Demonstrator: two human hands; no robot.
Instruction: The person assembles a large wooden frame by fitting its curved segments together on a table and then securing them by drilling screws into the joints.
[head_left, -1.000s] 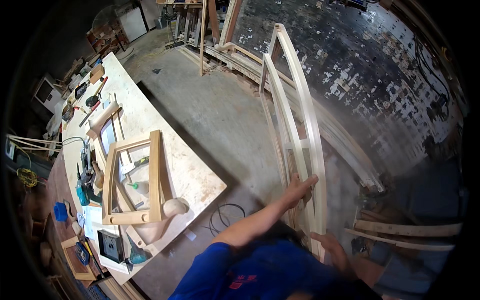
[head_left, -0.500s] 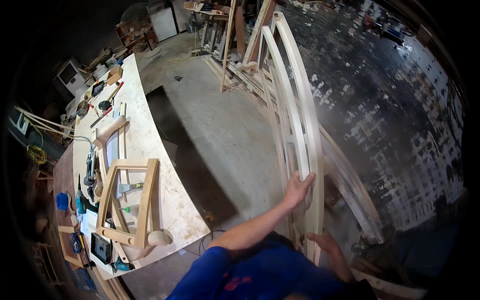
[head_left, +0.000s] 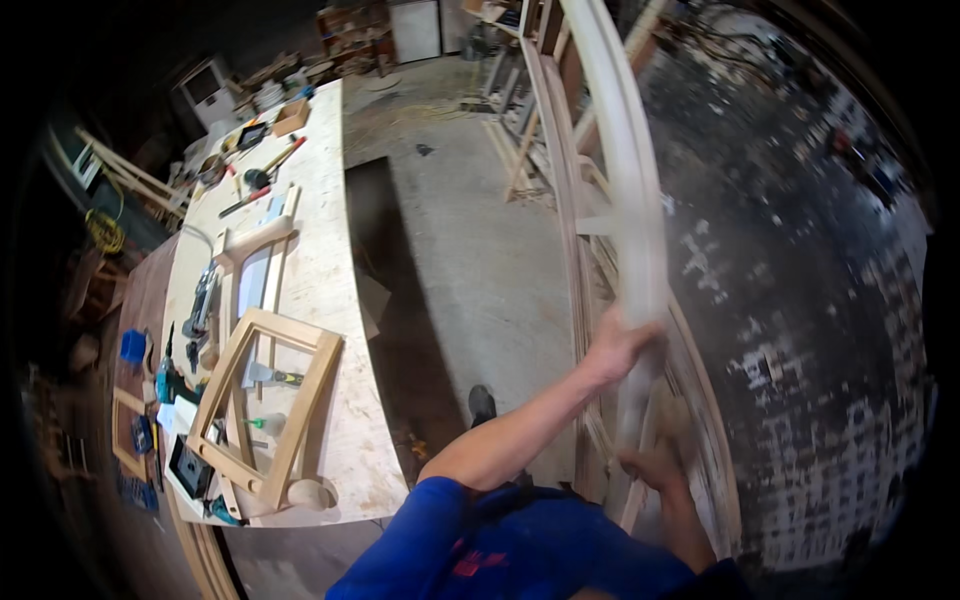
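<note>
A long, pale wooden frame with parallel rails and short crosspieces stands lengthwise in front of me on the right. Its upper end runs out past the top of the picture. My left hand is wrapped round the near rail at about mid-length. Lower down, close to my body, my right hand grips the same frame nearer its bottom end. Motion smears the rail and part of the right hand. More wooden lengths lie or lean just to the right of the frame, partly hidden by it.
To my left stands a pale workbench bearing a small wooden frame, a putty knife, a drill and a hammer. A dark, stained panel fills the right side. Scrap wood leans farther back.
The long frame has shifted, its top now beyond the picture's upper edge. Both hands keep hold of it and have risen slightly. The view has turned, so the workbench appears farther right.
</note>
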